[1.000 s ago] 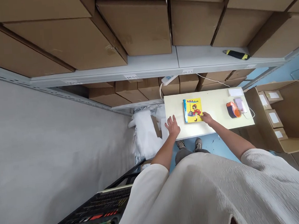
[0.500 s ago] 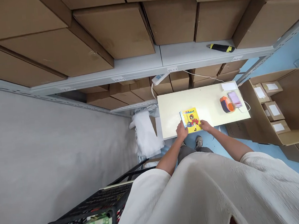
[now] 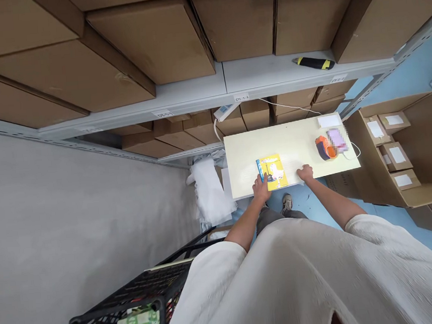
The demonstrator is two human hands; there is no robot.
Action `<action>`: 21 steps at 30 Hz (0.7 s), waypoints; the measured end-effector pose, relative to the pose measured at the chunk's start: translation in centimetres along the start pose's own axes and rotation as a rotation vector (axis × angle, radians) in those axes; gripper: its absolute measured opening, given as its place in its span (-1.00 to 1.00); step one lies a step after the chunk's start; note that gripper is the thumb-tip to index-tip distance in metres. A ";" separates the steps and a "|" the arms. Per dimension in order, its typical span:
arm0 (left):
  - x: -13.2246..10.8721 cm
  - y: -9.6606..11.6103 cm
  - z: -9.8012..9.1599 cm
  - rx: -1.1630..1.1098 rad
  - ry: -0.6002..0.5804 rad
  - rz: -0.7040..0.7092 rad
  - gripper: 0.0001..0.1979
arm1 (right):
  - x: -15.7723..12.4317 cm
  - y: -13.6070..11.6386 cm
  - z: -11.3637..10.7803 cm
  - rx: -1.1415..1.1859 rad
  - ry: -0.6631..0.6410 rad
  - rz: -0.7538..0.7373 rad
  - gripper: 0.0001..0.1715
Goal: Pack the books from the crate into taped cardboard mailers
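Though its middle gleams white, the book (image 3: 274, 171) (blue-edged) is yellow.

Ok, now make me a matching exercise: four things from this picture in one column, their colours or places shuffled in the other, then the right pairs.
Column one
1. book
2. left hand
3. right hand
4. black-and-yellow tool

Column two
A. by the near edge of the table, apart from the book
B. lying on the grey shelf
C. has a mostly yellow cover
D. touching the book's near left corner

Right pairs: 1-C, 2-D, 3-A, 4-B
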State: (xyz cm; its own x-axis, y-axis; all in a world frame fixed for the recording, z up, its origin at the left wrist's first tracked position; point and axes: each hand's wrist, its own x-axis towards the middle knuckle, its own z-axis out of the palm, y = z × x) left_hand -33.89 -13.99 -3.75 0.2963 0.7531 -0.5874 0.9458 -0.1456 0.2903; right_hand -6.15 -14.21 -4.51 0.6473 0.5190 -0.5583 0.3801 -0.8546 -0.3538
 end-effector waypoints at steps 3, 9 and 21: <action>0.1 -0.4 -0.2 -0.008 -0.007 0.013 0.11 | 0.8 0.1 -0.2 0.027 -0.025 0.032 -0.49; 0.2 -0.8 -0.2 -0.006 -0.025 0.015 0.16 | 0.6 -0.1 -0.1 0.053 -0.112 0.050 -0.57; -0.1 -0.8 -0.4 -0.049 0.009 0.022 -0.01 | -4.5 -4.8 3.1 -0.009 -0.236 -0.376 -0.75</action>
State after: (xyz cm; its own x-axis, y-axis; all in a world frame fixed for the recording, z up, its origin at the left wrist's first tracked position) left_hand -34.70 -13.70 -3.66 0.3156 0.7558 -0.5738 0.9313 -0.1307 0.3401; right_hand -12.94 -12.35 -2.62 0.2945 0.7825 -0.5486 0.5670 -0.6052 -0.5588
